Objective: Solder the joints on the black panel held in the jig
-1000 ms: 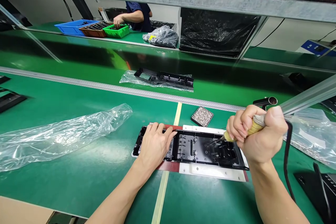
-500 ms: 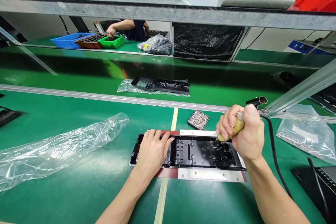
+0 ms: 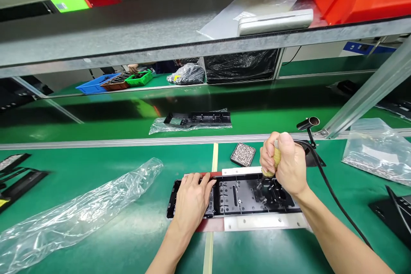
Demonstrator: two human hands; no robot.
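A long black plastic housing [image 3: 245,199] lies open side up in a fixture with white strips [image 3: 266,221]. My left hand [image 3: 192,195] lies over its left end, fingers stretched to the far edge. My right hand [image 3: 284,162] is closed around the yellow handle of a corded soldering iron [image 3: 269,174]. The iron points down into the right part of the housing; its tip is hard to make out. Just beyond the housing is a square black tray [image 3: 243,154] filled with small metal pieces.
A tube-shaped tool stand [image 3: 308,123] and black cable [image 3: 334,199] are at the right. Clear plastic film [image 3: 86,205] lies left, a bag of small parts [image 3: 377,154] right. A metal shelf edge [image 3: 180,47] crosses overhead. Across the bench, a person's hand [image 3: 132,67] is at a green bin [image 3: 139,78].
My view has tilted up, showing more of the shelf. The iron has become more upright and lower in the housing. My left hand remains on the housing's left end.
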